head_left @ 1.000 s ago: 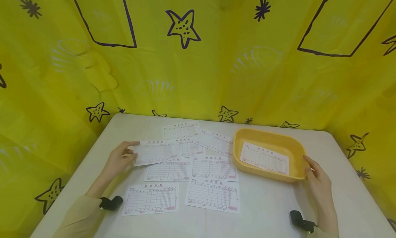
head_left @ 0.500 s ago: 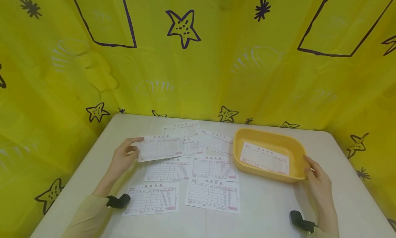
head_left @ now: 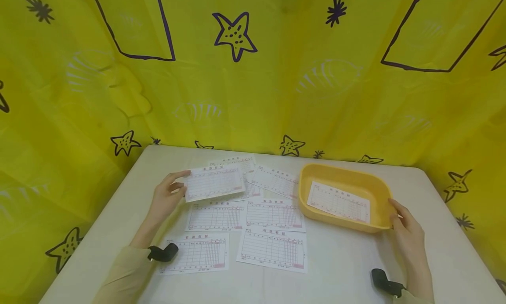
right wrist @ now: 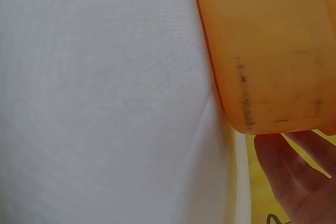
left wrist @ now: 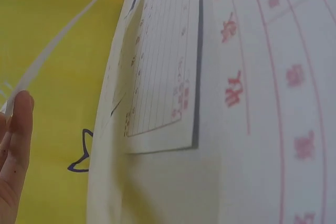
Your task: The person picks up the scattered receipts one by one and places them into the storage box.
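My left hand (head_left: 164,200) pinches a white receipt slip (head_left: 215,183) by its left edge. The slip is raised and tilted over the other slips; edge-on in the left wrist view, it is a thin pale strip above the fingers (left wrist: 21,124). At the right, my right hand (head_left: 411,236) holds the end of a yellow plastic basin (head_left: 344,226). Fingers of that hand show against the basin's end in the right wrist view. One receipt slip (head_left: 337,203) lies inside the basin, slightly askew.
Several printed receipt slips lie on the white table (head_left: 336,269), including a front-left slip (head_left: 201,256), a front-middle slip (head_left: 272,251) and a slip (head_left: 276,181) close to the basin. Some overlap. A yellow patterned curtain (head_left: 269,88) hangs behind the table.
My left hand has moved right and away from me, carrying the receipt slip higher over the rear slips. The right hand and basin have stayed in place.
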`<state>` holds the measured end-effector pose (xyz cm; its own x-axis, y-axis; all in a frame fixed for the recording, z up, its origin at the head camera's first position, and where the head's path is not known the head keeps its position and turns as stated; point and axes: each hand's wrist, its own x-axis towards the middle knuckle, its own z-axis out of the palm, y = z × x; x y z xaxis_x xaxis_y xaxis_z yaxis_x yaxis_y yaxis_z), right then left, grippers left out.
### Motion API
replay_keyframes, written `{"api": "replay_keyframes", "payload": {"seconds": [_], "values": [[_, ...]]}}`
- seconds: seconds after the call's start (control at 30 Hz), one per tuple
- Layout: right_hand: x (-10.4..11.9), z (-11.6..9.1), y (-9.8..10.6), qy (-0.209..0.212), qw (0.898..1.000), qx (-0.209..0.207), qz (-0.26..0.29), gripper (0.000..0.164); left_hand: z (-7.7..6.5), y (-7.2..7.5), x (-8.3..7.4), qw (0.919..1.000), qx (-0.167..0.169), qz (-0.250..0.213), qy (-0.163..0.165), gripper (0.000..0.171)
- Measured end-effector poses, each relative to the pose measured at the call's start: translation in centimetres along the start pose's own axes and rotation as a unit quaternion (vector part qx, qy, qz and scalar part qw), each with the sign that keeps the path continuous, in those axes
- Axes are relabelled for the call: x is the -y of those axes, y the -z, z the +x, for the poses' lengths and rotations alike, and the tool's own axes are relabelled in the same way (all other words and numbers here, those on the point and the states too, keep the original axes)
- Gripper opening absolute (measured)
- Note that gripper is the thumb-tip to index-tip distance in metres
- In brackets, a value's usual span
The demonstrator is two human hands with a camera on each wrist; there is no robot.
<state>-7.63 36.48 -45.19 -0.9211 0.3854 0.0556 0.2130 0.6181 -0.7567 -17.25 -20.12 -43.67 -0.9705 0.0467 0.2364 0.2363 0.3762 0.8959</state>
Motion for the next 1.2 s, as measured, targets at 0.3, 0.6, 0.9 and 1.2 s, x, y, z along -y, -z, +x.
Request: {"api": "replay_keyframes", "payload": {"seconds": [0.3,0.6,0.9,1.2], "values": [[0.1,0.0,0.2,-0.007,1.000,0.017,-0.001,0.049,0.8,-2.0,-0.5,0.9988,0.007,-0.048,-0.003,0.045],[0.1,-0.2,0.1,0.001,1.000,0.008,0.001,0.049,1.3,-3.8,-1.3,0.9972,0.011,-0.074,-0.009,0.045],[0.2,-0.1,0.2,-0.001,1.000,0.010,0.002,0.048,1.3,-5.4,-2.3,0.9947,0.009,-0.102,-0.008,0.045],[0.6,-0.1,0.2,-0.013,1.000,0.013,0.000,0.049,0.9,-7.3,-2.9,0.9933,0.004,-0.113,0.023,0.045]]}}
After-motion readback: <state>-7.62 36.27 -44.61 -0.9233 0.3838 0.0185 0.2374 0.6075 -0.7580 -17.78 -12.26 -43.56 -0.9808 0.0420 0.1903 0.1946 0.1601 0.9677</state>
